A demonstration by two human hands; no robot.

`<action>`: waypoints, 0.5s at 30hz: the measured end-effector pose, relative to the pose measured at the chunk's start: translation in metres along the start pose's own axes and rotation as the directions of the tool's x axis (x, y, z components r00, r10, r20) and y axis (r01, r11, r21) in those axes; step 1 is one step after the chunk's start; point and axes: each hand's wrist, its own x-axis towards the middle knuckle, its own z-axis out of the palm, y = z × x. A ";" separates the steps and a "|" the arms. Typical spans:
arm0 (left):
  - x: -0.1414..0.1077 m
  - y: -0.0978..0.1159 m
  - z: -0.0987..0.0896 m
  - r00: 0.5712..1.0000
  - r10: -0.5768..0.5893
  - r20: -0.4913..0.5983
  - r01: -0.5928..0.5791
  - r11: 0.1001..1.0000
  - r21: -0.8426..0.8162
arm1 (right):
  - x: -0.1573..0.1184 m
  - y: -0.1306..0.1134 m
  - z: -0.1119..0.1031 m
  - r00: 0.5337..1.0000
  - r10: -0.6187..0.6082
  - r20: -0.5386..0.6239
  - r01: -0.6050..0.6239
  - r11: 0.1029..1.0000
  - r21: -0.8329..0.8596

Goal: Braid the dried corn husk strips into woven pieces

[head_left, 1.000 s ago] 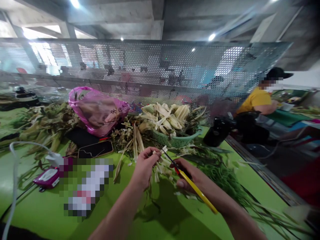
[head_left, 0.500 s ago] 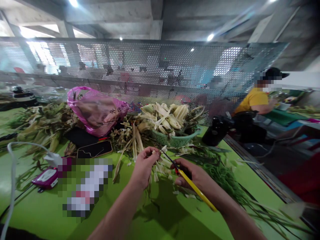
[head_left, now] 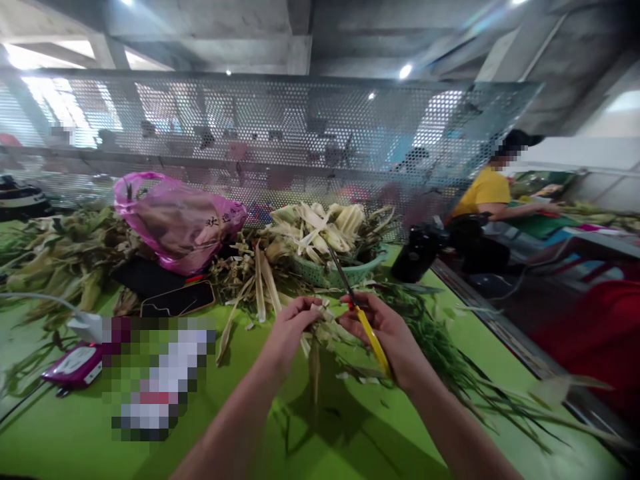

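Head view. The left hand (head_left: 290, 331) has its fingers curled closed, thumb against fingertips, on a small bundle of pale, papery, husk-like strips (head_left: 326, 328) whose ends hang down over the bright green tabletop (head_left: 235, 427). The right hand (head_left: 387, 333) is partly closed around a slim tool with a yellow handle, red detail and dark metal blade (head_left: 371, 337), apparently scissors; whether its thumb and fingertips also pinch the strips cannot be told.

Change over the last second: the blade tip, earlier directed at the piece in the left fingers, now points up and away, overlapping in view the pale husks (head_left: 345, 227) in the green perforated plastic basket (head_left: 350, 275). The right fingertips have come in beside the bundle, and more of it shows between the hands. The work thus appears to have passed from the blade to the fingers, with the tool merely kept in the palm; whether a cut is complete cannot be seen.

Surroundings: the feathery green strands (head_left: 443, 343) lie to the right, and the translucent pink plastic bag (head_left: 175, 223) stands beyond the black phone (head_left: 183, 300). The whole scene has shifted leftward, consistent with a slight head turn.
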 end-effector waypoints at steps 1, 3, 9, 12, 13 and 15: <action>-0.001 0.000 0.002 1.000 -0.006 0.019 0.006 1.000 -0.001 | 0.000 0.001 0.001 1.000 -0.013 -0.005 0.013 1.000 0.024; -0.001 0.000 0.004 0.999 -0.003 0.045 0.003 1.000 -0.008 | 0.000 0.003 0.003 1.000 -0.026 -0.013 0.026 0.999 0.042; 0.001 -0.003 0.006 0.998 0.018 0.064 -0.016 0.999 -0.031 | 0.000 0.009 0.007 0.998 -0.022 -0.067 0.026 0.998 0.061; 0.002 -0.007 0.007 0.998 0.010 0.056 -0.007 0.999 -0.048 | -0.001 0.007 0.009 0.997 -0.003 -0.075 0.010 0.996 0.092; 0.003 -0.008 0.007 0.998 0.003 0.055 0.000 0.998 -0.055 | -0.002 0.006 0.009 0.997 -0.001 -0.077 0.009 0.995 0.099; 0.003 -0.010 0.008 0.998 -0.009 0.058 0.013 0.998 -0.069 | -0.003 0.005 0.009 0.997 -0.006 -0.083 0.015 0.994 0.112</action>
